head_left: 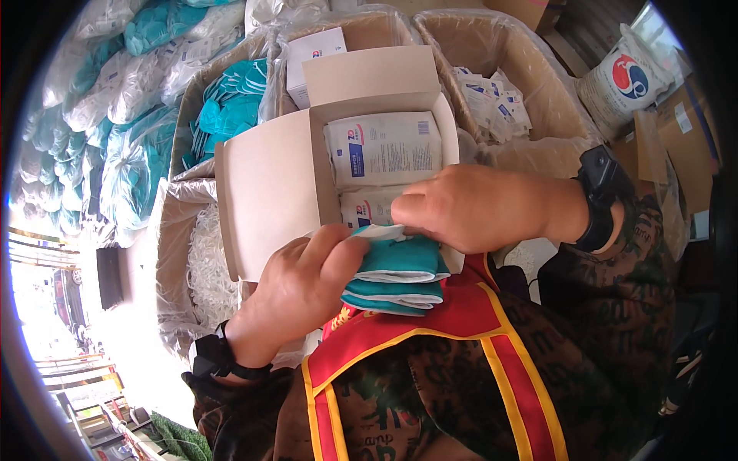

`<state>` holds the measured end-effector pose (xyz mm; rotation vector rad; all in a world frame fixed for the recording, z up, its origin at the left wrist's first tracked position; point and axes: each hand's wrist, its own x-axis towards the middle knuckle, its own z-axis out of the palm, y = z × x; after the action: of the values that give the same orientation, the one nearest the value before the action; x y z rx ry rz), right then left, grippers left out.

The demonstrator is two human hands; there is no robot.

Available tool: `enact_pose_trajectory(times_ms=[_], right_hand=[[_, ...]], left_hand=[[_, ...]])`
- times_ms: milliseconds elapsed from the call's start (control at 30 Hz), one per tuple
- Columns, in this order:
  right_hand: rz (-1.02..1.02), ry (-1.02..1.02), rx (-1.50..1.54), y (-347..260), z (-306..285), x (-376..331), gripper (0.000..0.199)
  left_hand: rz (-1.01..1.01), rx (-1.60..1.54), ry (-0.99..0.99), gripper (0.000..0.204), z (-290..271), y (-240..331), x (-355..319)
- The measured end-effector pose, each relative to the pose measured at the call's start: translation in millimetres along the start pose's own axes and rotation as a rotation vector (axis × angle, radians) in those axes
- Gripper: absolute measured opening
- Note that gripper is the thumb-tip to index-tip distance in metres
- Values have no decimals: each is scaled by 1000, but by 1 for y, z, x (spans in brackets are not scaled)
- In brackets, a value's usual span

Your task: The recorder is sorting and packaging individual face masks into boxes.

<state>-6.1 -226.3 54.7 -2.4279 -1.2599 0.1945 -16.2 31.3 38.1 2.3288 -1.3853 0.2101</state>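
Close to my chest is a stack of teal folded fabric pieces with white lining (400, 257). My left hand (307, 265) is closed on the stack's upper left edge, thumb and fingers pinching it. My right hand (465, 203) is curled with its fingertips at the white upper edge on the other side; they too pinch the stack. Just beyond is an opened cardboard box (269, 196) with its flaps folded out. Inside lie white printed packets (388, 150), one of them partly covered by my hands.
Plastic-lined cartons surround the box: one with teal fabric pieces (231, 104), one with small white packets (492, 100), one with white strands (211, 261). A closed white box (315, 58) stands behind. Filled clear bags (138, 169) pile up left; a white sack (626, 81) stands far right.
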Motion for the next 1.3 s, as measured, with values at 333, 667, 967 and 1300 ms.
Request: enact_pose_trajectory(times_ms=[333,667,967,1300], right_hand=[[-62,18,-152,-24,-19,-20,11],[22,-109,-95,-51,-54,-65,13],[322,-19,-144,-40,-67,-106,10],[488,289,1169,15,-18,-58,23]], left_hand=[[-26,-14,12,48,-12,-7,-18],[29,94,80,38,-24,-15,-47],[-569,424,71,31,-37,-67,-122],[-1,291,167,56,-20,-37,-65]])
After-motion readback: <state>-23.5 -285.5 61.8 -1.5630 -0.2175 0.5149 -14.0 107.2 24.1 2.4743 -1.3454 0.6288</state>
